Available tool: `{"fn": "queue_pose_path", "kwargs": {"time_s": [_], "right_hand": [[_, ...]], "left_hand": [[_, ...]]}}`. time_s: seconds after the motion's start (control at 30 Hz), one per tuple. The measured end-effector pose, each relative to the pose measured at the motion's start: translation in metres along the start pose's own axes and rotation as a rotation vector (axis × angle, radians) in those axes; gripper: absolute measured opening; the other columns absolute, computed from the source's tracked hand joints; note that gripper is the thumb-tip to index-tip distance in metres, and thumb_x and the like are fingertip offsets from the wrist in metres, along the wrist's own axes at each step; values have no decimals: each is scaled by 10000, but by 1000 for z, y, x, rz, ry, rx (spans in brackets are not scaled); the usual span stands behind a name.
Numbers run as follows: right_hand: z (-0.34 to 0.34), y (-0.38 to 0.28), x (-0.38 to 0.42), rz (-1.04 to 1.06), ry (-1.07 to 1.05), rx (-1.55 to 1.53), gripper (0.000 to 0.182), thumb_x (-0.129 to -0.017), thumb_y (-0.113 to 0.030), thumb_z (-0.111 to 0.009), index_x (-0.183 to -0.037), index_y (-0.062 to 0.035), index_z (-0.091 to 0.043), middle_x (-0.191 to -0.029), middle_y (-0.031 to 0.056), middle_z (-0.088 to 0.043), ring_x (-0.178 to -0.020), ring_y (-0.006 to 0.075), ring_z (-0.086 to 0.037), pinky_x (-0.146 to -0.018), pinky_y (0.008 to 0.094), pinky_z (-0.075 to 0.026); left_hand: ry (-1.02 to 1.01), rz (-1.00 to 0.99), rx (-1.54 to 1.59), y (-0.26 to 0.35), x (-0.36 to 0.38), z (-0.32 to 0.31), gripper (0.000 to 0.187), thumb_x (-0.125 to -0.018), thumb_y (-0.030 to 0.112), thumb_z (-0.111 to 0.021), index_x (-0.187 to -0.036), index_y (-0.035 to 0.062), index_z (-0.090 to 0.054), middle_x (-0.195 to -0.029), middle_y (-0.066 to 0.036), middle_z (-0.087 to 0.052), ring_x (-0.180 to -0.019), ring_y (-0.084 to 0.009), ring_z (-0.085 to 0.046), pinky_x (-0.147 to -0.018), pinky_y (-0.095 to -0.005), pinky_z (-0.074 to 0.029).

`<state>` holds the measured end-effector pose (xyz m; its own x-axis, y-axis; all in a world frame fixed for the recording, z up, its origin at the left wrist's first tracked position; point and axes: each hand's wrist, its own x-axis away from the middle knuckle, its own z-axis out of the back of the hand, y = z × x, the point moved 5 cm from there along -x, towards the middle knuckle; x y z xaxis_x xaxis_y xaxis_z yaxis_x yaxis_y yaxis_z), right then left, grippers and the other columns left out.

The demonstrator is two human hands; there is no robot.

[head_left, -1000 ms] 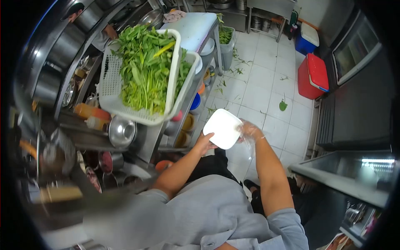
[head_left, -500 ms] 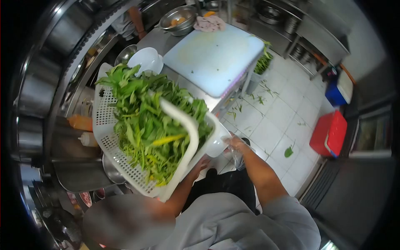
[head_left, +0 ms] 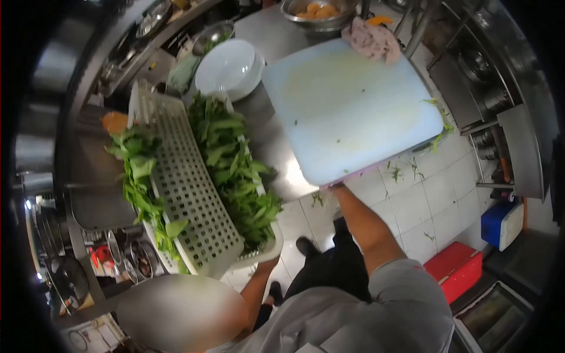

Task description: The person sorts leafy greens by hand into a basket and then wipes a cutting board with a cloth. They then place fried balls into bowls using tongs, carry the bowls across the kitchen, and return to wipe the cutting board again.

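Observation:
A white perforated basket point(head_left: 268, 247) of leafy greens point(head_left: 235, 165) slants across the left of the view. Over it lies a white perforated panel point(head_left: 188, 176), with greens showing along both sides and hanging over the outer edge. My left hand point(head_left: 269, 263) reaches to the basket's near end, its fingers hidden by the rim. At the near edge of a large white cutting board point(head_left: 353, 106) is my right hand point(head_left: 335, 189), with clear plastic about the wrist and the fingers hidden from view.
White bowls point(head_left: 229, 70) stand behind the basket, and a metal bowl point(head_left: 318, 15) of orange-brown pieces sits beyond the board. A pink cloth point(head_left: 374, 41) lies on the board's far corner. Leaf scraps dot the tiled floor point(head_left: 406, 212), where a red cooler point(head_left: 453, 270) and blue cooler point(head_left: 501, 226) stand.
The view has shifted, with the board closer. The perforated panel now covers the middle of the greens. My right hand has moved from a white rounded object to the board's edge.

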<state>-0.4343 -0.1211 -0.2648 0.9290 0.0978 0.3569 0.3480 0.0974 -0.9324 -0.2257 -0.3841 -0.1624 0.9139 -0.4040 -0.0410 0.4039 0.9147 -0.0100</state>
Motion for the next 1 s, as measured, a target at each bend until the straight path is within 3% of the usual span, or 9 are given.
{"fn": "queue_pose_path", "kwargs": {"time_s": [0.1,0.17,0.3,0.37,0.47,0.67,0.73,0.87,1.0], "right_hand": [[11,-11,42,-145,-83,-116,388,-840,-221,-564,-1203,-107,-488,-1146,84,-551,-992,190,-579,-745,436,-565],[11,35,52,-194,-249,-311,519,-825,-96,-584,-1298,-70,-371,-1156,121,-530,-1002,262,-577,-700,423,-589],[18,14,107,-395,-89,-376,642,-843,-123,-593,-1387,-92,-254,-1180,169,-510,-1011,298,-579,-680,421,-584],[18,19,126,-429,-75,-469,637,-840,-114,-587,-1387,-104,-258,-1185,160,-503,-981,297,-582,-654,398,-580],[19,36,133,-454,-25,-440,633,-841,-126,-585,-1384,-108,-262,-1189,152,-493,-958,286,-581,-634,386,-576],[17,38,102,-419,31,-475,641,-831,-125,-595,-1376,-92,-259,-1169,140,-496,-952,280,-581,-621,365,-572],[8,100,54,-74,37,-254,570,-827,-138,-618,-1314,-76,-328,-1130,117,-511,-857,264,-590,-584,364,-560],[-2,67,-3,140,-63,349,393,-757,-121,-693,-1093,-33,-509,-1061,124,-566,-906,266,-585,-686,404,-540],[2,58,-24,162,-36,421,369,-763,-123,-685,-1078,-35,-514,-1054,123,-569,-899,263,-585,-685,402,-536]], "left_hand": [[80,352,565,10,-57,-23,680,-842,209,-633,-1396,35,-280,-1407,-235,-327,-1288,-373,-347,-1059,-410,-286],[-177,925,1132,16,-71,-50,825,-825,281,-661,-1436,43,-161,-1431,-221,-289,-1278,-334,-370,-1016,-377,-348],[-271,961,1379,52,-91,-42,897,-806,334,-657,-1439,16,-108,-1455,-214,-235,-1308,-351,-314,-1031,-409,-323],[0,624,901,66,-97,-19,766,-804,250,-626,-1407,4,-224,-1442,-231,-239,-1350,-348,-242,-1061,-443,-294],[-126,256,192,101,-119,14,663,-806,208,-589,-1375,0,-318,-1457,-213,-221,-1372,-338,-189,-1075,-534,-220],[-190,110,104,114,-144,-26,488,-863,302,-464,-1243,-3,-485,-1353,-222,-386,-1304,-340,-321,-1063,-591,-186],[-140,117,156,109,-158,-30,464,-856,287,-473,-1237,24,-496,-1299,-207,-451,-1238,-336,-405,-1045,-581,-232],[-720,265,396,92,-198,-40,406,-877,294,-446,-1205,64,-513,-1240,-154,-520,-1165,-293,-473,-1005,-454,-345],[105,209,706,55,-203,-96,517,-870,379,-523,-1284,80,-440,-1302,-129,-474,-1157,-257,-487,-1001,-429,-371]]}}
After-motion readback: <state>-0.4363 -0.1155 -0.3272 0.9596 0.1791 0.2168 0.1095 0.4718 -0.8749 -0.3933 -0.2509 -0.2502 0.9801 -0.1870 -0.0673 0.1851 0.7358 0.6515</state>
